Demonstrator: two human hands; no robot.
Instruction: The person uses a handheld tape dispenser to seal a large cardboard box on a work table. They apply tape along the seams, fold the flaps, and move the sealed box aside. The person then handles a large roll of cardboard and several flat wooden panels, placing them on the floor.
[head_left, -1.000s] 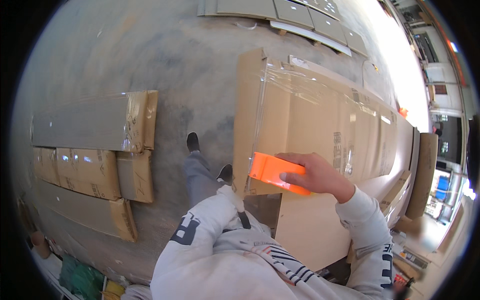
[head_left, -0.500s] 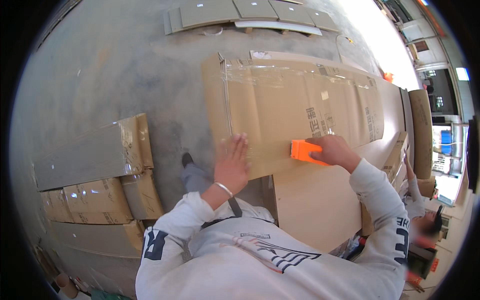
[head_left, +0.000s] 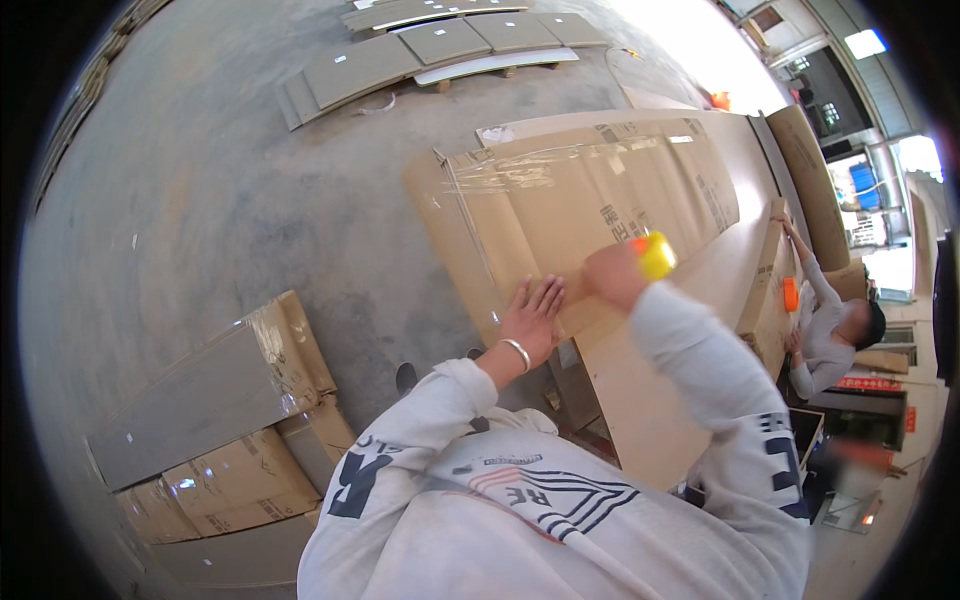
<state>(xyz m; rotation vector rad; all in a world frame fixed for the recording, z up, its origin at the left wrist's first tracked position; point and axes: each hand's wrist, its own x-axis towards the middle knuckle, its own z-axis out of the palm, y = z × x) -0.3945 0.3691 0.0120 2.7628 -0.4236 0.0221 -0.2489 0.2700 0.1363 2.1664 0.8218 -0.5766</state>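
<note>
Lying flat on the long worktop (head_left: 690, 400) is a big brown cardboard box (head_left: 570, 215), wrapped in clear tape near its left end. The left hand (head_left: 532, 312) is pressed flat on the near edge of the box, with the fingers spread apart and nothing gripped. A silver bracelet (head_left: 517, 352) is worn on that wrist. The right hand (head_left: 612, 275) is closed around a small tool (head_left: 655, 255) that looks orange and yellow, and it is held just over the box, close beside the left hand. The tool is blurred, so its shape cannot be told.

A white sweatshirt (head_left: 520, 520) with dark stripes and marks is worn by the person. On the grey floor (head_left: 220, 200) to the left, more taped boxes (head_left: 230, 400) are stacked. Flat grey boards (head_left: 430, 45) are laid out far across the floor. At the right, another person (head_left: 830, 335) in light clothes is seen beside the worktop, with an orange thing (head_left: 790, 294) near their hand.
</note>
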